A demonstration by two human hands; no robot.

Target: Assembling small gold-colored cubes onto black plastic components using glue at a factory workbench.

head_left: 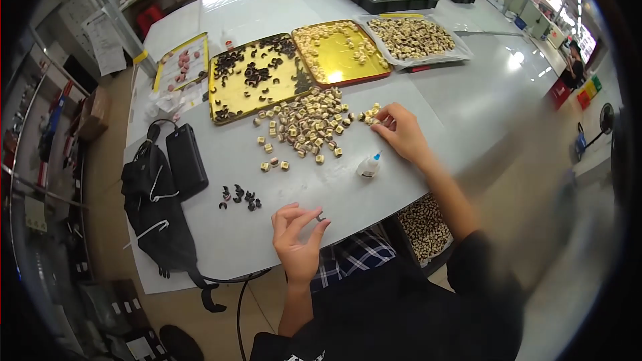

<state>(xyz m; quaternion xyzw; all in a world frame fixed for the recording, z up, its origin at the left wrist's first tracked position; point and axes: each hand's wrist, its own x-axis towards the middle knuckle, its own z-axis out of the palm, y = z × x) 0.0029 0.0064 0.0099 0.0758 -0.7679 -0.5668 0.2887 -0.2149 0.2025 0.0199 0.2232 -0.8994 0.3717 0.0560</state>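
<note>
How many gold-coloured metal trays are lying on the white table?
2. One gold tray, holding dark curved pieces, lies left of centre. The other gold tray, holding pale beads, lies beside it on the right. Black trays farther back are not counted.

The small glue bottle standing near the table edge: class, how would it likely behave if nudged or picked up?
The glue bottle is small with a narrow blue tip, so it probably tips over easily when nudged. It looks like thin translucent plastic, so likely light and squeezable. It stands beside the right hand, close to the table edge, so a push might send it off.
</note>
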